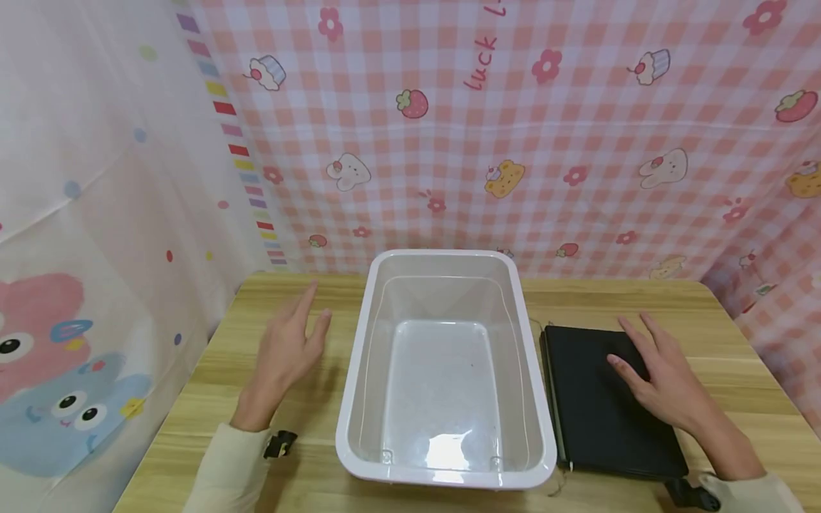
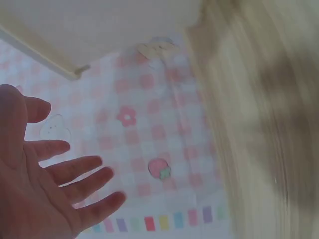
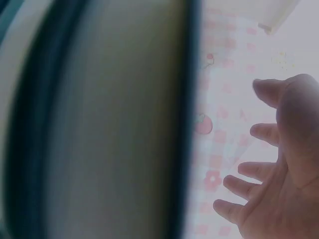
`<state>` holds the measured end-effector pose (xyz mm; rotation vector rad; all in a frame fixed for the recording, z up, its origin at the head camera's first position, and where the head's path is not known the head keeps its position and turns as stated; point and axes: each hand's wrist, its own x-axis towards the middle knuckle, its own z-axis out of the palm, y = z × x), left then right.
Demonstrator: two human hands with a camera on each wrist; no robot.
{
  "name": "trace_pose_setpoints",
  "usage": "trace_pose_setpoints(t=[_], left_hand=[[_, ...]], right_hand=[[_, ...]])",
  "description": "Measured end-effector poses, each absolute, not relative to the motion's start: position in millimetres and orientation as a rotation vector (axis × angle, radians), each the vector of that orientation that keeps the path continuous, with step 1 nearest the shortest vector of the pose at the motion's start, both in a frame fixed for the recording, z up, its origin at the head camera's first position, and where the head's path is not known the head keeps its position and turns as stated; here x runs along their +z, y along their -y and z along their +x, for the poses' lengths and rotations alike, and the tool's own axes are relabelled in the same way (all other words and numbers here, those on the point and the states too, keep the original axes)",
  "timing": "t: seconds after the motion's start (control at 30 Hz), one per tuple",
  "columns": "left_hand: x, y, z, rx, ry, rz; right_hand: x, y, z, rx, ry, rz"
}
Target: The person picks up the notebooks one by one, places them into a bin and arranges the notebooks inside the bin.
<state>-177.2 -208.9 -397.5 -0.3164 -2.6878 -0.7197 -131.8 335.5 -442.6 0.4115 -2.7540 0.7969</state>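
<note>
A white rectangular plastic bin (image 1: pixel 445 388) stands on the wooden table in the head view, its inside bare. To its right lies a thick black-covered book (image 1: pixel 603 413), with thin cords showing along its left side. Pale page edges (image 3: pixel 114 124) between dark covers fill much of the right wrist view, close and blurred. My right hand (image 1: pixel 663 374) is over the book's right part, fingers spread, holding nothing. On the other side of the bin, my left hand (image 1: pixel 288 349) is held above the table with fingers extended, and nothing is in it.
The wooden table (image 1: pixel 192 434) runs back to a pink checked cloth (image 1: pixel 449 142) with printed cupcakes and strawberries. A pale printed curtain (image 1: pixel 115 214) hangs at the left. Dark straps circle both sleeve cuffs.
</note>
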Motion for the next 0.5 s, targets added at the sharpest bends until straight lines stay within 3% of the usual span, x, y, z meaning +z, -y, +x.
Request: trace_pose_setpoints(t=[0.27,0.5], left_hand=[[-385,193,-175,-1.299,2.745,-0.286],[-376,179,-173,-1.536,2.705,-0.284]], right_hand=[[-444,-347,-126,0.929,2.809,0.35],[-446,-353,-125,0.978,2.859,0.297]])
